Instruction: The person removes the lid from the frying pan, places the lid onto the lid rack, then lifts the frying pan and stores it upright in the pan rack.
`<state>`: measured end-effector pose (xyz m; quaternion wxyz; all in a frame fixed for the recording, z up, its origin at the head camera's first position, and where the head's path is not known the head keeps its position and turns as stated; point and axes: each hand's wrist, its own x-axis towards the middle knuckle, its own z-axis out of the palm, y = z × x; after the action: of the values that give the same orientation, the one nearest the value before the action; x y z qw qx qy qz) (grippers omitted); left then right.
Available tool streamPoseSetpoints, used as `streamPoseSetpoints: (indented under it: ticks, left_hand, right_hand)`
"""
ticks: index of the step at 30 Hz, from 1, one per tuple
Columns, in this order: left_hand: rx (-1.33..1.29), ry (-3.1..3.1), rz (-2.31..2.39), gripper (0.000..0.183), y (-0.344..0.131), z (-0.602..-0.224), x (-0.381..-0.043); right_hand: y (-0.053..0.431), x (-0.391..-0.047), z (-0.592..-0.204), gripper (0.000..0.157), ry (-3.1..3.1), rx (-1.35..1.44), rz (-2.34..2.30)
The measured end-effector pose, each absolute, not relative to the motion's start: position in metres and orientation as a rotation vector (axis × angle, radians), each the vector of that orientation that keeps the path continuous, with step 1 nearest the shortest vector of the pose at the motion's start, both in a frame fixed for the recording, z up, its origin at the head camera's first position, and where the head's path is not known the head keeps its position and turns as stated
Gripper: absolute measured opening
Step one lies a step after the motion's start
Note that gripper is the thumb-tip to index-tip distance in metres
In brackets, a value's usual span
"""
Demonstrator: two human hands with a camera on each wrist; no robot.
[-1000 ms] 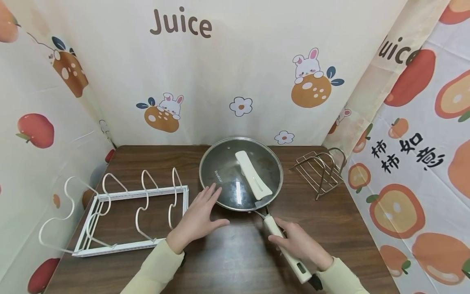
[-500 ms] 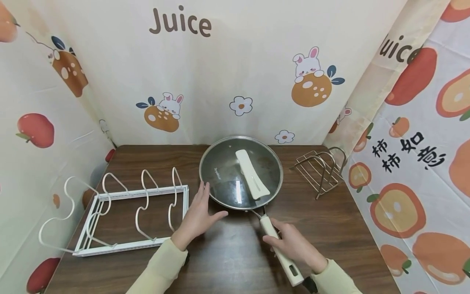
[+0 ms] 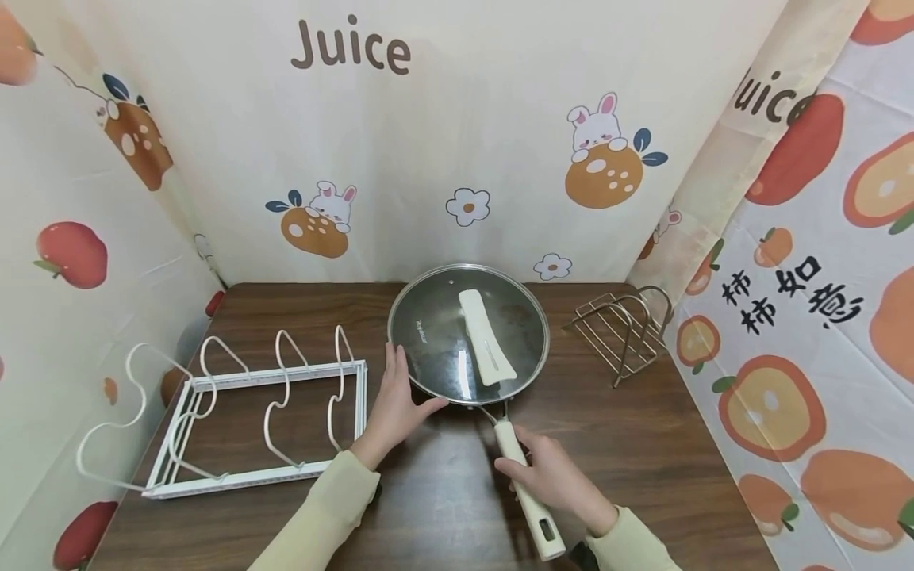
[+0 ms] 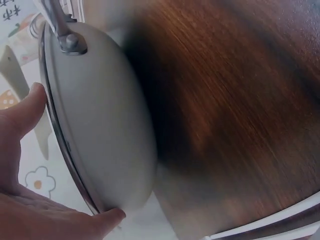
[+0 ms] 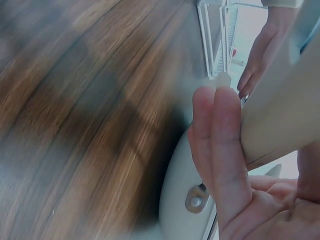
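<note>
**Pale, rounded metal frying pan, handle slanting toward the person**

From where I stand, what matters most is the line of the long cream pan handle. It runs from the pan's near edge toward the person, angled a little to the right. The right hand is the nearer to it, coming in from the handle's right side and grasping it part way along, thumb on one side and fingers on the other.

The left hand is at the pan's near-left edge, fingers extended and thumb spread, not closed around anything. Its thumb seems to touch the metal-rimmed, dark glass lid, and its fingers lie along the pan's side.

The pan appears to rest on the dark brown wood-grain worktop, with the lid on top. The flat cream lid grip lies across the glass, its long axis slanting much like the handle's.

To the pan's left, just beyond the left hand, lies the white metal rack with wavy upright loops. To the pan's right, standing apart from it, is the small bronze-coloured wire stand. As I judge it, any turning of the pan would depend chiefly on the right hand.
</note>
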<state>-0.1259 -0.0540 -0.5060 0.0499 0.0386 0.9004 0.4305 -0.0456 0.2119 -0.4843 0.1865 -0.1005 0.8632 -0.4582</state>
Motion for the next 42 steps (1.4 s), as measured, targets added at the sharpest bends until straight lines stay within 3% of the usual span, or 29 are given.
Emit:
streamPoseSetpoints:
  ticks: [11, 18, 31, 42]
  left_hand:
    - [0.116, 2.717, 1.385, 0.122, -0.060, -0.511, -0.136]
    - [0.042, 2.639, 1.460, 0.127, -0.058, -0.512, -0.128]
    - [-0.112, 2.346, 1.622, 0.130, -0.039, -0.505, -0.087]
    - [-0.133, 2.070, 1.749, 0.123, -0.013, -0.501, -0.065]
  right_hand:
    - [0.195, -0.043, -0.484, 0.057, 2.580, -0.318, -1.208]
    - [0.202, -0.047, -0.479, 0.065, 2.544, -0.360, -1.140]
    - [0.223, -0.073, -0.438, 0.051, 2.736, -0.114, -1.020]
    - [0.234, -0.096, -0.419, 0.037, 2.917, -0.150, -1.068]
